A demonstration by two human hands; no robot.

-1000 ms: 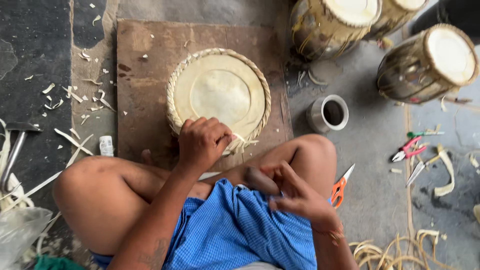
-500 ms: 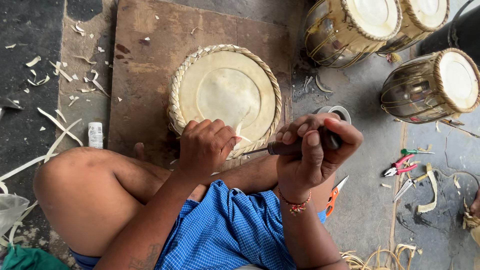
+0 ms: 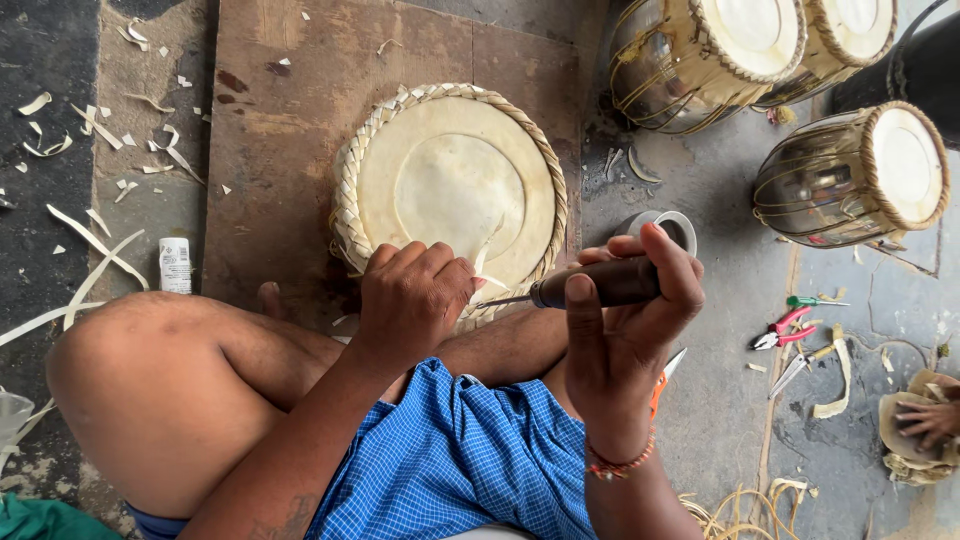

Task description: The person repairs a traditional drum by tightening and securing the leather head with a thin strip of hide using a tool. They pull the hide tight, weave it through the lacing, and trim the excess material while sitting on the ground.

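A round drum head (image 3: 455,190) of pale hide with a braided rim lies on a brown wooden board (image 3: 280,150) in front of my crossed legs. My left hand (image 3: 415,300) grips its near rim, fingers curled over the braid beside a pale strip of hide. My right hand (image 3: 630,320) holds a dark-handled awl (image 3: 590,285), its thin metal tip pointing left toward the rim by my left fingers.
Three finished drums (image 3: 850,175) stand at the upper right. A small metal cup (image 3: 665,228) sits behind the awl. Red and green pliers (image 3: 785,325) and hide strips lie on the right floor, where another person's hand (image 3: 925,420) works. A small white tube (image 3: 175,265) lies at the left.
My right hand rose from my lap with the awl and brought its tip to the rim near my left hand. The view shifted closer.
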